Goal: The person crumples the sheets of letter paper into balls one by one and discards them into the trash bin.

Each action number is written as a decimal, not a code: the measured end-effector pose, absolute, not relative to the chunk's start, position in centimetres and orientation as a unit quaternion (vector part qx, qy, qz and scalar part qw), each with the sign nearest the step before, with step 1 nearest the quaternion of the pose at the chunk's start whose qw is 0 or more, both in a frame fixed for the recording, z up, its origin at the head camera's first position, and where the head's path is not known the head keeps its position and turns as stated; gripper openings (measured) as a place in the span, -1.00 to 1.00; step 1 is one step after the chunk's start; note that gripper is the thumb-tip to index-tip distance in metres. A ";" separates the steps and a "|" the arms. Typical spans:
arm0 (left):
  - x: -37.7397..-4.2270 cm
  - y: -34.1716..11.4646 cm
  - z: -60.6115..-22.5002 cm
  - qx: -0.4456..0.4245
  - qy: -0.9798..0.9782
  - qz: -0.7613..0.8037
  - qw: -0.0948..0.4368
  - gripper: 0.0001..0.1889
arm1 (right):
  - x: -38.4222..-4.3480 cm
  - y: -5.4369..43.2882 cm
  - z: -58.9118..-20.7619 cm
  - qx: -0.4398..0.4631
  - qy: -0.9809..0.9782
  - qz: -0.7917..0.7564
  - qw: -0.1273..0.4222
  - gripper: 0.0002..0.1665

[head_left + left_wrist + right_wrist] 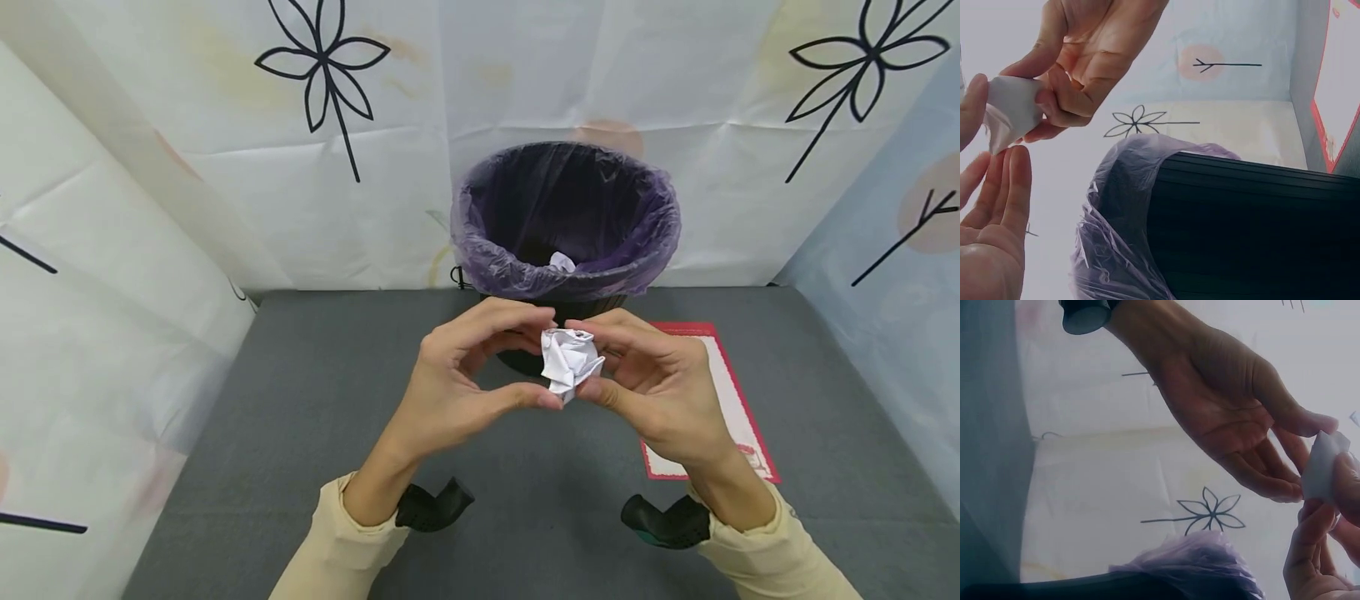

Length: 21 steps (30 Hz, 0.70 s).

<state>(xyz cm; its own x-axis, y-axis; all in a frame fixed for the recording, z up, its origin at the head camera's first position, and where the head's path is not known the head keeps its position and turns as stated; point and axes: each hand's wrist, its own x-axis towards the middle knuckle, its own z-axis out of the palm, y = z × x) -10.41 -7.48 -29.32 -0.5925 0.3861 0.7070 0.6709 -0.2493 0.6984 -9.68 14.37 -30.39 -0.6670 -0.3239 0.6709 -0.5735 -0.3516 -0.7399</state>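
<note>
A crumpled ball of white paper is held up between both hands, in front of the bin. My left hand pinches its left side, thumb below and fingertips above. From the other side, my right hand grips it between thumb and fingers. In the left wrist view the paper ball shows smooth folded faces, with fingertips of both hands pressed against it. The right wrist view has the paper ball at its right edge, partly covered by the right thumb.
Behind the hands stands a black bin lined with a purple bag. A white scrap lies inside it. On the grey table, a red-bordered sheet lies partly under the right forearm. Patterned cloth walls enclose the table.
</note>
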 end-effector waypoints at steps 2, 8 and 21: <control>-10.4 -7.4 -29.3 -0.439 -0.611 -0.650 0.104 -0.31 | -9.6 14.4 -30.4 0.400 -0.567 0.715 0.085 -0.42; -10.3 -7.1 -29.4 -0.444 -0.618 -0.637 0.117 -0.45 | -9.3 14.2 -30.3 0.397 -0.573 0.711 0.095 -0.46; -9.6 -6.2 -29.8 -0.440 -0.587 -0.660 0.164 -0.71 | -8.9 13.5 -30.0 0.411 -0.553 0.710 0.141 -0.69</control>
<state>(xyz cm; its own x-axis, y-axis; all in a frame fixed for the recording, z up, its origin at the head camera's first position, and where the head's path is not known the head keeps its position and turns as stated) -9.60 -6.21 -29.78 -0.5589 0.3004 0.7729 0.7325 -0.2580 0.6300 -8.93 13.46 -29.99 -0.6214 -0.2543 0.7411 -0.6560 -0.3482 -0.6696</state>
